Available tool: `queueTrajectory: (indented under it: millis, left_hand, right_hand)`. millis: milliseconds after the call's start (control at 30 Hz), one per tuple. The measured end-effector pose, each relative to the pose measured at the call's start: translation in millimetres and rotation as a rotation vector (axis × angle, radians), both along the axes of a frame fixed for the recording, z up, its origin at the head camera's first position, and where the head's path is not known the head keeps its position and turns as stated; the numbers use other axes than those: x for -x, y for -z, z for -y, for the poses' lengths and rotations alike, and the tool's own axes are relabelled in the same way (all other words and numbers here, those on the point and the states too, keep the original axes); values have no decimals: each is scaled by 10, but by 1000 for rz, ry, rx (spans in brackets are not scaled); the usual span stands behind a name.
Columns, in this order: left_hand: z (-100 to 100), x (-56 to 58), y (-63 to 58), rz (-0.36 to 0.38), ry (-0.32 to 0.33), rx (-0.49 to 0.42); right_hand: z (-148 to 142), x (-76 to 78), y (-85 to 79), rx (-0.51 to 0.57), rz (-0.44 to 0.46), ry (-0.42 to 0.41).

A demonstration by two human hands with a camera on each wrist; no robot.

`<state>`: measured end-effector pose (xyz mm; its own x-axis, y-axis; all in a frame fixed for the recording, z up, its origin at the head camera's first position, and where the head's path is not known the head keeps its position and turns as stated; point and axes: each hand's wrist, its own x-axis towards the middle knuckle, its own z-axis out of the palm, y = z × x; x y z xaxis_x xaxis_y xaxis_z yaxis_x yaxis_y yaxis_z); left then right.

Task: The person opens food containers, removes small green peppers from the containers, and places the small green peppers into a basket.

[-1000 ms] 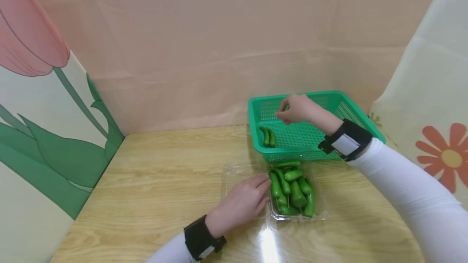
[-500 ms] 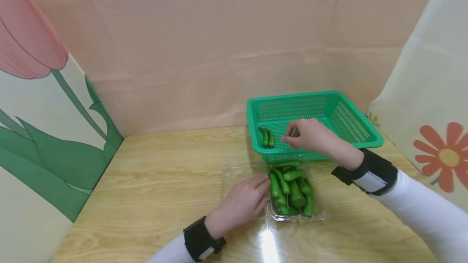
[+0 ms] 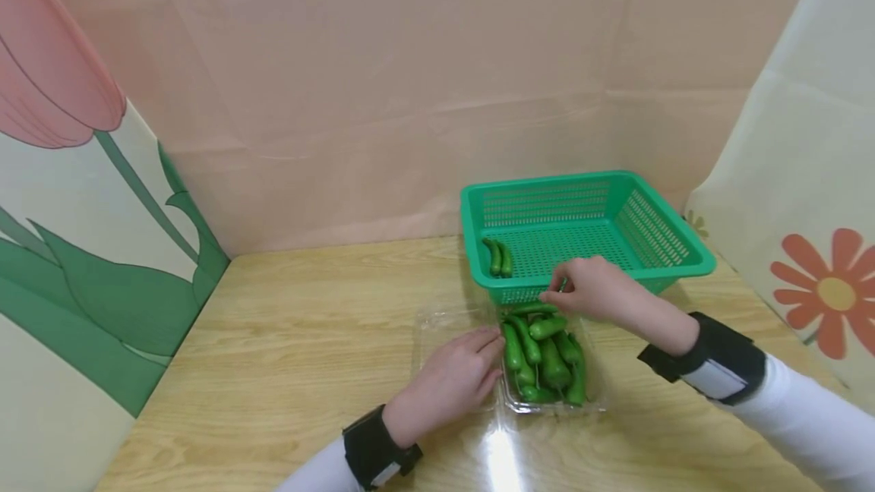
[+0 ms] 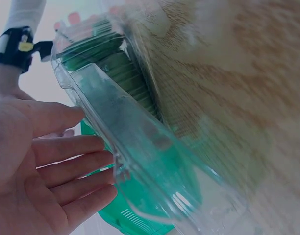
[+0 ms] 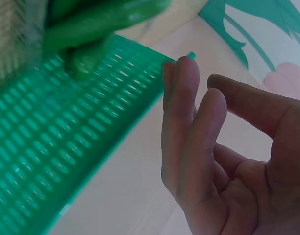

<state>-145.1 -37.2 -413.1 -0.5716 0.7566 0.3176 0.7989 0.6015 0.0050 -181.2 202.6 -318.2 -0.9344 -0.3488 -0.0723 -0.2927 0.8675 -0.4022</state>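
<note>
In the head view, my left hand point(image 3: 451, 378) lies at the left side of a clear plastic clamshell box point(image 3: 513, 405), its lid point(image 3: 437, 325) folded out to the left. Its fingers, fairly straight in the left wrist view, touch the clear plastic edge. Green peppers point(image 3: 555, 367) fill the box in a loose heap. Over the box's far right corner hovers my right hand point(image 3: 601, 294), fingers softly bent and thumb close to them. I see no pepper between them in the right wrist view; a small green bit point(image 5: 191, 55) shows behind a fingertip.
A green perforated basket point(image 3: 656, 222) stands just behind the box. Two green peppers point(image 3: 501, 258) lie side by side at its left end. The wooden table point(image 3: 287, 340) extends left, and a pinkish backdrop point(image 3: 342, 97) rises behind.
My right hand has come from above the basket's back part toward me, to the far end of the box. My left hand and the peppers look unmoved.
</note>
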Motion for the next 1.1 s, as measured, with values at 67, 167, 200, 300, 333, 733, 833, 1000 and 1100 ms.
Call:
queueTrajectory:
  millis: [67, 167, 200, 300, 333, 733, 833, 1000, 1100]
  left_hand:
    - [-3, 0, -2, 7, -3, 3]
    - [-7, 1, 3, 11, -9, 9]
    - [-8, 0, 6, 12, -11, 11]
    - [-10, -1, 14, 12, -14, 18]
    - [-10, -3, 15, 12, -15, 19]
    - [-10, -6, -7, 19, -13, 15]
    - [-6, -8, 0, 10, -9, 16]
    - [-6, -6, 7, 3, -10, 19]
    - [-9, -8, 5, 7, -13, 21]
  right_hand:
    - [-7, -9, 46, -8, 28, 4]
    - [-13, -14, 122, -24, 50, 3]
    - [-15, -14, 147, -35, 51, 3]
    - [-20, -8, 207, -74, 45, 9]
    - [-25, -5, 224, -86, 40, 11]
    - [-31, 42, 425, -146, 48, 92]
    - [-17, 59, 476, -189, 39, 119]
    - [9, 93, 510, -244, 69, 145]
    - [9, 111, 523, -255, 69, 138]
